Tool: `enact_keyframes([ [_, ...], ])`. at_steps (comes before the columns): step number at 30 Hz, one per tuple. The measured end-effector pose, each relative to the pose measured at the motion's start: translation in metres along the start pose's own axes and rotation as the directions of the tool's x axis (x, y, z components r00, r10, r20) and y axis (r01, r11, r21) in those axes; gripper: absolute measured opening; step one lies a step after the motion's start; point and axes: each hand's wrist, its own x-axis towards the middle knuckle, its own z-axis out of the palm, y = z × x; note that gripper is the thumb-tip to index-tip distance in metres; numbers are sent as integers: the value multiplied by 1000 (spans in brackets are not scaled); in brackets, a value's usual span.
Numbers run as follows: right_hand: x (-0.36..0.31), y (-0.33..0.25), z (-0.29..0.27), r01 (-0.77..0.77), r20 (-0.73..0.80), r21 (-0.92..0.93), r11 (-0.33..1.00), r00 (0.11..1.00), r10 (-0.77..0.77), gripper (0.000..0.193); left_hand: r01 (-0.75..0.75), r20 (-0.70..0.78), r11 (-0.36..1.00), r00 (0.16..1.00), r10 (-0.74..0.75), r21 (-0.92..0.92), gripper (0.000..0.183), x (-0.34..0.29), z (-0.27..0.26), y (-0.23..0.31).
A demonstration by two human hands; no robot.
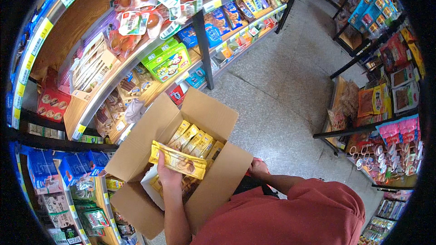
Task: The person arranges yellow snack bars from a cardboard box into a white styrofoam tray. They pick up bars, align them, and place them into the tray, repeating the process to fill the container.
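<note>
Yellow packets (184, 161) are pinched in the left hand (169, 172), lower centre, over a cardboard box (221, 185); right hand (259, 168), farther right: finger state I cannot tell.

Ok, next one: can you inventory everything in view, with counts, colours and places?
Held packets: more than one, yellow, in the left hand above the box
Packets in box: several, yellow, in a row
Cardboard box: one, brown, flaps open, before the person
Green packs: count unclear, left shelving
Clear bags: several, reddish-brown contents, upper left
Blue boxes: at least three, lower left
Pink packs: several, hanging at right
Other shelf goods: many, mixed colours, both sides, too small to itemise
Floor: one, grey, centre aisle
Shirt: one, dull red, lower centre
Left hand: one, bare, gripping packets
Right hand: one, bare, right of the box; grip unclear
</note>
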Motion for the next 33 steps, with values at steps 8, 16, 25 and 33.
enact_keyframes([
  [8, 6, 23, 32, 1, -50, -108, 994, 999, -6, 30, -125, -185, 990, 977, 110, -72, 36, -8, -19, 37],
  [16, 13, 61, 54, -85, 131, -133, 987, 986, 102, 33, -280, -297, 943, 930, 218, -183, 37, -35, -22, 47],
  [25, 14, 34, 39, 14, 69, -134, 991, 998, -4, 32, -101, -135, 965, 988, 70, -240, 33, -20, -19, 38],
  [33, 52, 38, 105, 569, -7, -183, 802, 815, -580, 26, -71, -50, 974, 997, 61, -217, 35, -11, -23, 39],
])
